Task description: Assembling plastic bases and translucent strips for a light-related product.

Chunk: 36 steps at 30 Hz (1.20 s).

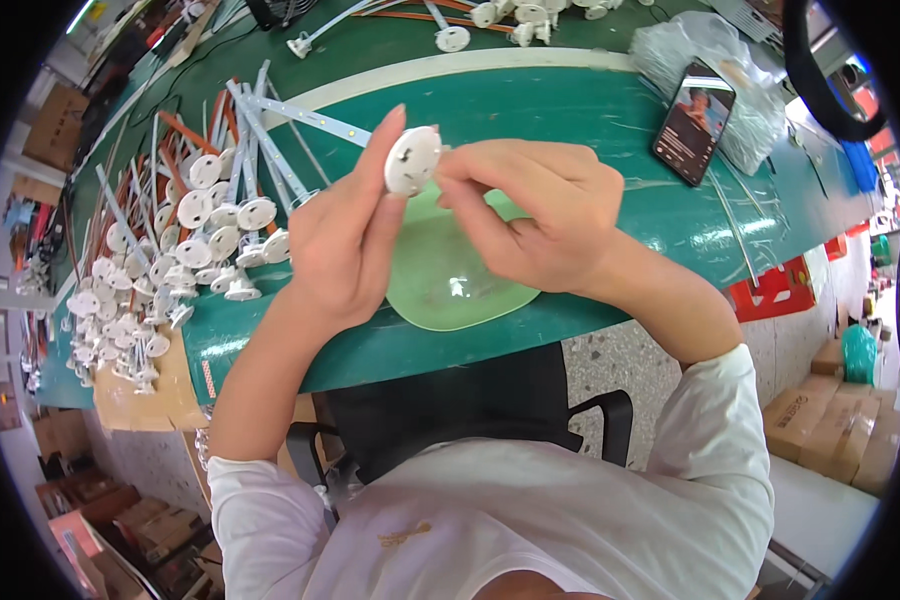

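My left fingers [374, 163] have the white disc [412, 160] of a light strip [315, 121], over the green bowl's [460, 300] far side — right fingers [500, 165] curled beside it, gripping what, I can't tell — more discs [195, 210] heaped left of the bowl.

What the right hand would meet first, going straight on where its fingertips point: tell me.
Most likely the round white plastic-looking disc held in the left hand; the right hand looks very close to its edge, though depth and contact are unclear.
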Each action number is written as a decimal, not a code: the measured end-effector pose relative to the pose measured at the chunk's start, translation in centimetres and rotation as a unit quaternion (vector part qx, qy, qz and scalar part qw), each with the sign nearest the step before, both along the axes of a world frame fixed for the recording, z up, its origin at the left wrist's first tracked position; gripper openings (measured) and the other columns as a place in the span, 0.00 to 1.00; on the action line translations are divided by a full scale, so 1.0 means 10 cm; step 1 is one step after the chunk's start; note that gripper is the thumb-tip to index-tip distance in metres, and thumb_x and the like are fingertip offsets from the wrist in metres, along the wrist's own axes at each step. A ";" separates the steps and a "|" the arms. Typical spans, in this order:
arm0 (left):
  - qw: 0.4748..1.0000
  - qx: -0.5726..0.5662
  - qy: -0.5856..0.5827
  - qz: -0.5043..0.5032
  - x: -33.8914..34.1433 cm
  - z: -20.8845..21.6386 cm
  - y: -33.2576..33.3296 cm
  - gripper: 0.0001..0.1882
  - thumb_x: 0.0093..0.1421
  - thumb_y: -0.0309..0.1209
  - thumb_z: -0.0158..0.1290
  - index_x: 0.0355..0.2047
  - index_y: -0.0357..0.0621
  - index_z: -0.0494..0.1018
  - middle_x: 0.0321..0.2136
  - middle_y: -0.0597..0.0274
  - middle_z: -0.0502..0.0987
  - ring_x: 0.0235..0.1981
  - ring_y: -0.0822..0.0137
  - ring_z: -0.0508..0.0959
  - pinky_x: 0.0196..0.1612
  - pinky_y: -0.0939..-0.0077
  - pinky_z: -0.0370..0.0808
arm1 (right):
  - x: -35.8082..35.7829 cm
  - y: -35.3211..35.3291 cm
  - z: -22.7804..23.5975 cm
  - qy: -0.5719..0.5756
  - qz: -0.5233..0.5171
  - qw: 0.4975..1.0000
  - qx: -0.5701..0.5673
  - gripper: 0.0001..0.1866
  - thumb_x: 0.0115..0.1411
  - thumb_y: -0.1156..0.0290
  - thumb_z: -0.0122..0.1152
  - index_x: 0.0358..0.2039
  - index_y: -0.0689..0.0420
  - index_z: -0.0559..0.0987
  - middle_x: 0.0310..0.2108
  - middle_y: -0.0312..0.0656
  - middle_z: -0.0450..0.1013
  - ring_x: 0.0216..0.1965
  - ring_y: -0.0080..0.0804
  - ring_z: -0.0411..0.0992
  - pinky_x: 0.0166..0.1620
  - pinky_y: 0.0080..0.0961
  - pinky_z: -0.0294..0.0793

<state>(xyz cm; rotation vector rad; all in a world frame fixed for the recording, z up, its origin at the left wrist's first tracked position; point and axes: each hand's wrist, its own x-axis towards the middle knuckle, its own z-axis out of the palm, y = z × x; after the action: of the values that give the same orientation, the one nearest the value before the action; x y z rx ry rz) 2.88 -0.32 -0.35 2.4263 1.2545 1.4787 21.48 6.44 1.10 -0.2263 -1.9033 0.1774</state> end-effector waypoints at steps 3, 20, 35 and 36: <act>0.999 0.003 -0.042 0.011 0.03 0.00 -0.01 0.28 0.59 0.17 0.53 0.61 0.32 0.66 0.33 0.47 0.81 0.25 0.61 0.80 0.31 0.76 0.75 | -0.03 -0.01 -0.02 -0.003 -0.005 1.000 0.011 0.08 0.46 0.85 0.68 0.28 0.61 0.82 0.24 0.43 0.80 0.22 0.33 0.79 0.25 0.20 0.77; 0.997 -0.029 -0.002 0.077 -0.14 0.06 0.09 0.19 0.60 0.22 0.58 0.53 0.36 0.75 0.33 0.51 0.83 0.30 0.65 0.84 0.33 0.77 0.79 | -0.17 0.10 -0.16 -0.030 0.066 0.996 -0.048 0.09 0.51 0.80 0.65 0.35 0.60 0.80 0.28 0.44 0.79 0.27 0.40 0.79 0.30 0.29 0.78; 0.965 -0.037 0.218 0.144 -0.45 0.17 0.18 0.11 0.55 0.30 0.60 0.35 0.35 0.77 0.35 0.48 0.76 0.36 0.47 0.76 0.43 0.58 0.73 | -1.92 2.06 0.02 -0.369 -0.129 0.920 -0.023 0.22 0.56 0.53 0.63 0.47 0.50 0.81 0.41 0.52 0.78 0.46 0.53 0.77 0.49 0.48 0.77; 0.966 -0.037 0.221 0.127 -0.48 0.15 0.17 0.11 0.55 0.30 0.60 0.35 0.35 0.77 0.35 0.48 0.76 0.36 0.47 0.76 0.43 0.58 0.73 | -2.23 2.13 -0.11 -0.350 -0.124 0.927 -0.057 0.28 0.56 0.46 0.62 0.53 0.47 0.78 0.47 0.49 0.77 0.50 0.52 0.75 0.51 0.50 0.75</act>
<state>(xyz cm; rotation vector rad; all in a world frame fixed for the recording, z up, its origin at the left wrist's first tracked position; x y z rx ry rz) -1.92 1.36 1.11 2.7205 1.7211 0.9249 -0.83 27.78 0.01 -0.6782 -2.5488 0.0330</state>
